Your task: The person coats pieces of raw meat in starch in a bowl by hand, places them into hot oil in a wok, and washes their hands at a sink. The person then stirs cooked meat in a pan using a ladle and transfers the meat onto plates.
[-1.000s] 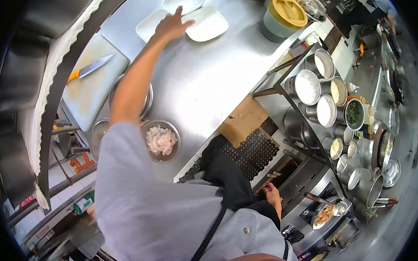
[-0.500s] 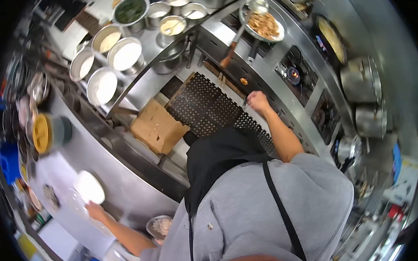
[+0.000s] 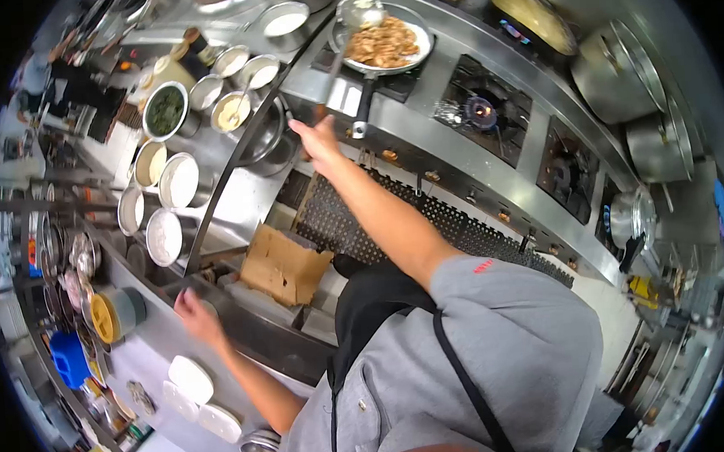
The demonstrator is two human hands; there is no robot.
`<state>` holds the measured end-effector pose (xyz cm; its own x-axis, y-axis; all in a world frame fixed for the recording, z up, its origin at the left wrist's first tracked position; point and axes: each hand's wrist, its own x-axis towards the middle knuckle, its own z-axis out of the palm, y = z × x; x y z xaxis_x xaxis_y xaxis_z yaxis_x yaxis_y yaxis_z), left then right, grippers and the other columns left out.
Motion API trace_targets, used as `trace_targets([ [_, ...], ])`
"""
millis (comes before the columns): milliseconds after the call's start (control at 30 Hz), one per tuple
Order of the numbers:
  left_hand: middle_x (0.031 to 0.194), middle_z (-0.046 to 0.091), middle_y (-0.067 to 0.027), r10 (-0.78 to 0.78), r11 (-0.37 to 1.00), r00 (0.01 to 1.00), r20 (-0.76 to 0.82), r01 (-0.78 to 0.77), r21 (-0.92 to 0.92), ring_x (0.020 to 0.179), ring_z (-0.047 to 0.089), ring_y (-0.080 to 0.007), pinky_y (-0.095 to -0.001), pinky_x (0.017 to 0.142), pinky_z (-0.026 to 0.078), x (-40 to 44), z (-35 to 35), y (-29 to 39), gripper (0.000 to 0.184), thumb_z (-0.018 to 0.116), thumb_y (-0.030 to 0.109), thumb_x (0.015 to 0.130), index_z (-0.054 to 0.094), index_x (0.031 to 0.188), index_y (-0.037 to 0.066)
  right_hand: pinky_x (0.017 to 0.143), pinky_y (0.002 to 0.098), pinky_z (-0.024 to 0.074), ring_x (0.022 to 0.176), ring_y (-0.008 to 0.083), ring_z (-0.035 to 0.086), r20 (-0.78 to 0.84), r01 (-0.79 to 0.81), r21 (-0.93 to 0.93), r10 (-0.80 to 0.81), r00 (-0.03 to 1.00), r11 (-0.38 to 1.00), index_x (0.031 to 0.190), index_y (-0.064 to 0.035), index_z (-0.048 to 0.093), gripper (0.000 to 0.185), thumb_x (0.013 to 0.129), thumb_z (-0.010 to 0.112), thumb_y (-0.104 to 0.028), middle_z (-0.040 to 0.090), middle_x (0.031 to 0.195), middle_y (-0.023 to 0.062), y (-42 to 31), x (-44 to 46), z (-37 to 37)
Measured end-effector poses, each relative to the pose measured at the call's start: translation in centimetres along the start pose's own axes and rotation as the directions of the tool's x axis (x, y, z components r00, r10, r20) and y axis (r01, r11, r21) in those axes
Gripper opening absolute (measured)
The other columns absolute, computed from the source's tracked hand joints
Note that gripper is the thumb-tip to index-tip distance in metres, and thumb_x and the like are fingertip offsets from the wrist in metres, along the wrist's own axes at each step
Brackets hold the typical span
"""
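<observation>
Right hand [image 3: 318,145], arm [image 3: 396,216] nearly straight

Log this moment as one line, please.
Right hand: at handle of ladle, contact unclear | Left hand: over counter, blurred | Pan: on stove, browned food inside | White dishes: on counter

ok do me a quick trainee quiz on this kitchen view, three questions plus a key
1. Which is nearest the right hand?
a) blue tub
b) brown utensil handle
c) cardboard box

2. True or false: the left hand is nearer the white dishes than the right hand is.

3. What colour is the lid of the round container on the counter?

Key: 1. b; 2. True; 3. Yellow.
</observation>
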<state>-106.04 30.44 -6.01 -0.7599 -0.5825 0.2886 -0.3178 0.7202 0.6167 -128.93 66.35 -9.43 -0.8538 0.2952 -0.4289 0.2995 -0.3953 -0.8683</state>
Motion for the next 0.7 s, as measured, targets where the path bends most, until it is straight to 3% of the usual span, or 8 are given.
trace_targets([
  [33, 0.09, 0.065, -0.0087, -0.034, 0.893, 0.989, 0.147, 0.096, -0.44, 0.079, 0.061, -0.0139, -0.0278, 0.07, 0.05, 0.6, 5.5, 1.3, 0.033, 0.058, 0.027, 0.099, 0.059, 0.116, -0.002, 0.079, 0.0413, 0.0484, 0.104, 0.0302, 0.052, 0.022, -0.062, 0.091, 0.06, 0.998, 0.994, 0.142, 0.0072, 0.012, 0.094, 0.078, 0.076, -0.019, 0.038, 0.13, 0.0257, 2.0, 4.1, 0.5],
  [67, 0.097, 0.064, -0.0083, -0.024, 0.887, 0.932, 0.363, 0.187, -0.422, 0.079, 0.062, -0.0127, -0.0276, 0.067, 0.05, 1.5, 10.1, 2.4, 0.032, 0.056, 0.029, 0.099, 0.059, 0.115, 0.002, 0.056, 0.0444, 0.054, 0.074, 0.0273, 0.063, 0.043, -0.126, 0.178, 0.12, 0.992, 0.976, 0.134, 0.0054, 0.025, 0.077, 0.077, 0.075, -0.009, 0.055, 0.107, 0.0216, 3.9, 8.2, 0.9],
  [200, 0.085, 0.062, -0.0033, 0.197, 0.883, 0.631, 0.751, 0.218, -0.415, 0.07, 0.057, -0.0094, -0.0242, 0.058, 0.046, 0.9, 25.5, 16.0, 0.034, 0.055, 0.034, 0.1, 0.06, 0.112, 0.002, 0.041, 0.0335, 0.0391, 0.051, 0.0187, 0.048, -0.148, 0.07, 0.223, -0.037, 0.988, 0.972, 0.107, -0.0027, 0.045, 0.035, 0.076, 0.059, 0.001, 0.052, 0.078, 0.0106, -5.2, 3.7, -0.1],
  [300, 0.083, 0.059, 0.0039, 0.242, 0.497, 0.235, 0.941, 0.803, -0.329, 0.059, 0.05, -0.0072, -0.0204, 0.053, 0.038, -2.2, 30.7, 28.9, 0.025, 0.056, 0.035, 0.1, 0.062, 0.109, 0.013, 0.041, 0.034, 0.0413, 0.05, 0.0175, 0.051, 0.273, -0.1, 0.333, 0.005, 0.962, 0.938, 0.102, -0.0033, 0.05, 0.022, 0.081, 0.055, -0.004, 0.051, 0.074, 0.0077, -10.5, -2.9, -9.7],
  [367, 0.083, 0.06, 0.0023, 0.243, 0.518, -0.019, 0.97, 0.848, -0.113, 0.056, 0.05, -0.0084, -0.0204, 0.05, 0.041, -3.4, 34.9, 33.1, 0.024, 0.058, 0.032, 0.098, 0.062, 0.11, 0.011, 0.042, 0.0328, 0.0444, 0.048, 0.0168, 0.052, 0.408, -0.082, 0.433, -0.114, 0.906, 0.898, 0.101, -0.0029, 0.052, 0.017, 0.085, 0.055, -0.008, 0.053, 0.071, 0.0061, -9.7, -4.8, -16.5],
  [467, 0.069, 0.052, 0.0023, 0.362, 0.439, -0.222, 0.905, 0.897, 0.045, 0.049, 0.045, -0.0071, -0.0224, 0.041, 0.039, -4.7, 37.1, 35.1, 0.016, 0.059, 0.02, 0.096, 0.059, 0.101, 0.006, 0.039, 0.0301, 0.0438, 0.045, 0.0165, 0.052, 0.279, -0.058, 0.052, 0.042, 0.959, 0.997, 0.112, -0.0015, 0.047, 0.029, 0.087, 0.06, -0.009, 0.054, 0.065, 0.0041, -12.5, -5.3, -24.3],
  [567, 0.063, 0.045, 0.0063, 0.351, 0.368, -0.259, 0.9, 0.922, 0.121, 0.047, 0.04, -0.0049, -0.0222, 0.041, 0.035, -7.6, 39.4, 34.7, 0.014, 0.056, 0.018, 0.097, 0.05, 0.086, 0.011, 0.037, 0.0314, 0.0462, 0.046, 0.0153, 0.055, 0.339, 0.108, -0.241, -0.021, 0.941, 0.964, 0.122, 0.0013, 0.041, 0.046, 0.083, 0.064, -0.004, 0.057, 0.074, 0.0073, -15.2, -3.7, -29.4],
  [700, 0.059, 0.04, 0.0054, 0.279, 0.53, -0.151, 0.948, 0.847, -0.021, 0.047, 0.037, -0.0062, -0.0222, 0.041, 0.035, -10.7, 35.8, 35.3, 0.027, 0.056, 0.013, 0.092, 0.042, 0.069, 0.014, 0.038, 0.0304, 0.0445, 0.045, 0.0136, 0.052, 0.414, -0.051, 0.06, 0.021, 0.91, 0.997, 0.111, -0.0021, 0.047, 0.03, 0.085, 0.061, -0.006, 0.052, 0.066, 0.0028, -11.6, -5.6, -32.8],
])
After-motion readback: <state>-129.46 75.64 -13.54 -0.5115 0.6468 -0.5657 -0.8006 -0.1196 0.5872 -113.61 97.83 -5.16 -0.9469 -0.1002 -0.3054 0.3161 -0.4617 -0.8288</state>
